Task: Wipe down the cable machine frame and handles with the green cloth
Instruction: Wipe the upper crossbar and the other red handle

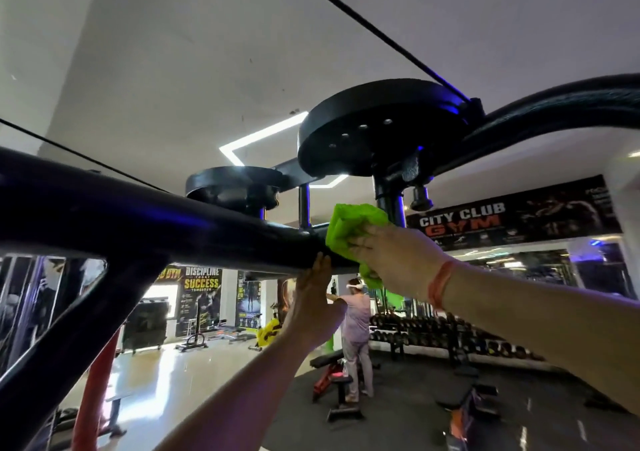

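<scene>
The frame bar (145, 222) is showing as dark painted metal, smooth and glossy, catching blue reflections. The curved arm (554, 111) is looking rougher, with a matt pebbled coating. The big pulley wheel (374, 128) is appearing matt black with a slightly grainy face. The green cloth (349, 229) is looking soft and crumpled, a bright woven fabric. The cable (374, 31) is reading as thin and dull black. The far floor (162, 357) is shining, polished and reflective.
</scene>
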A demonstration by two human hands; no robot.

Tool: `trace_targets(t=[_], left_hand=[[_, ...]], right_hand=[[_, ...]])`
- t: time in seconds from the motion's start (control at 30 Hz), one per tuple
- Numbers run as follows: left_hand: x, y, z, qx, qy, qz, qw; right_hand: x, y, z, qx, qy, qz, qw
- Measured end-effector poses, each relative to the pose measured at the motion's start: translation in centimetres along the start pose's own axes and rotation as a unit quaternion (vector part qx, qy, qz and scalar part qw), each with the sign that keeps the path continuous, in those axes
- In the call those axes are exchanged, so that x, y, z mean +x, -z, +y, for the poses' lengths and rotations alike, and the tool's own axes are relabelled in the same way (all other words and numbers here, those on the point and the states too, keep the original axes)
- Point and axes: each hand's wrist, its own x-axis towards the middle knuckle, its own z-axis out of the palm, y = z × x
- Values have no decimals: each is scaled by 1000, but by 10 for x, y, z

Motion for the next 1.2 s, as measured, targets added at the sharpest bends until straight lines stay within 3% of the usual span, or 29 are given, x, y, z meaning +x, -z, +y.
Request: trace_targets(t=[0.1, 0.23, 0.3, 0.53, 0.63, 0.77, 1.0, 1.2], left_hand=[[5, 0, 3, -12, 9, -13, 1000], [12, 0, 12, 15, -3, 21, 1000], [11, 3, 17, -22, -15, 36, 999], [9, 8, 25, -37, -21, 1, 999], [14, 6, 39, -87, -26, 49, 995], [17, 4, 60, -246, 7, 47, 968], [19, 13, 73, -336, 89, 60, 936], [26, 17, 87, -416, 126, 79, 897]], right_hand=[[-5, -15, -3, 12, -12, 4, 1000], [33, -14, -4, 62, -49, 30, 996], [39, -12, -5, 62, -64, 25, 996], [-21, -21, -13, 19, -68, 58, 996], [2, -15, -3, 21, -132, 74, 988], [25, -12, 1, 60, -266, 112, 955], [-7, -10, -21, 56, -284, 103, 952], [15, 22, -19, 42, -312, 23, 949]])
